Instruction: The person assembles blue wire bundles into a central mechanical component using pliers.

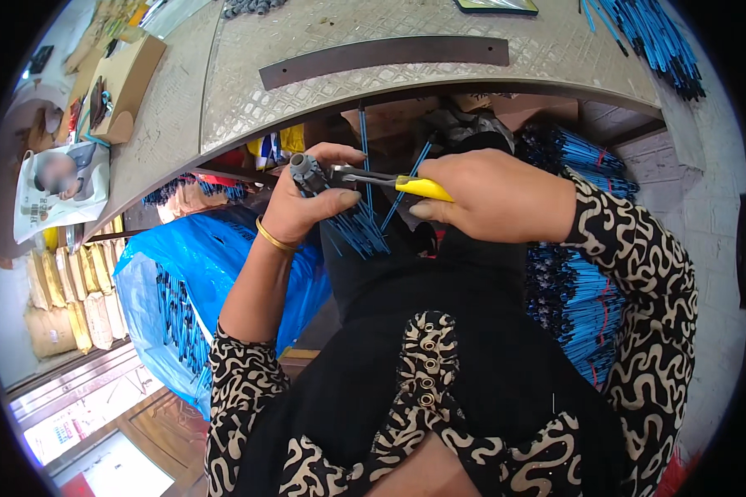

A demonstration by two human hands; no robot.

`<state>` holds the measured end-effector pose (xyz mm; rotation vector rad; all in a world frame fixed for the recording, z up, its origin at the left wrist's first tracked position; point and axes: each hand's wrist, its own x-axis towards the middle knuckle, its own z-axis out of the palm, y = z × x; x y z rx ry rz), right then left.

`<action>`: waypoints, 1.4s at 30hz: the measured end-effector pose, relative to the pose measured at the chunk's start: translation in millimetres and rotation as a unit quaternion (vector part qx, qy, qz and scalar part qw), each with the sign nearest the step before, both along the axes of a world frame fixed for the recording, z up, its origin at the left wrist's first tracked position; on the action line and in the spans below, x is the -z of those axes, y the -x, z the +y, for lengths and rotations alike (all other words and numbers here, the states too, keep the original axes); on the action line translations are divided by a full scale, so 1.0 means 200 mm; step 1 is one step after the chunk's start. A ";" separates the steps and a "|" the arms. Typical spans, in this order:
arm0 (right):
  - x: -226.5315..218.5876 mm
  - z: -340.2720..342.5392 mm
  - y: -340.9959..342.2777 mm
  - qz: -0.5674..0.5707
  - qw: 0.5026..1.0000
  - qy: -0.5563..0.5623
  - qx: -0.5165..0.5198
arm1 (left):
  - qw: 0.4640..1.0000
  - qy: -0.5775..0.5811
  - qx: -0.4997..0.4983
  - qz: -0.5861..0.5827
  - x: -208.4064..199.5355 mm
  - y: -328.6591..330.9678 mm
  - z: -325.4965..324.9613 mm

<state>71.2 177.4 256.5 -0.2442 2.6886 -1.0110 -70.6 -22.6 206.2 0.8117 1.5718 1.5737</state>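
Note:
My left hand [288, 211] is wrapped round a grey ribbed plastic fitting [307, 172] with a round opening at its top. Below that hand a bunch of thin blue wires [361, 232] fans out over my lap; whether they are fixed to the fitting is hidden. In my right hand [497, 195] are pliers [424, 189] with yellow grips, held level. Their metal jaws reach the side of the fitting between my left thumb and fingers. What the jaws grip, if anything, is too small to tell. Two longer blue wires stand up near the pliers.
Ahead is the worktable [555, 50], with a dark curved metal strip [389, 56] along its edge. More blue wires lie in bundles [584, 306] at my right and in a blue plastic bag [199, 240] at my left. A cardboard box [133, 87] stands at the left.

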 end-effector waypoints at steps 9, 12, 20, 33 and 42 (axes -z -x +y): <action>0.09 0.29 -0.17 0.049 0.942 0.157 0.293 | 1.000 -0.003 0.007 -0.021 0.00 0.05 -0.06; 0.10 0.60 -0.18 0.213 0.900 -0.237 0.298 | 0.999 -0.023 0.018 -0.036 0.02 0.07 -0.06; 0.06 0.82 -0.06 0.298 0.872 -0.093 0.378 | 0.996 -0.038 0.046 -0.070 0.02 0.07 -0.02; 0.00 0.45 -0.06 0.142 0.821 0.448 0.324 | 0.996 -0.055 0.019 -0.066 0.05 0.09 -0.10; 0.32 0.23 -0.06 -0.021 0.945 0.224 0.237 | 0.998 -0.049 -0.004 -0.030 0.05 0.14 -0.12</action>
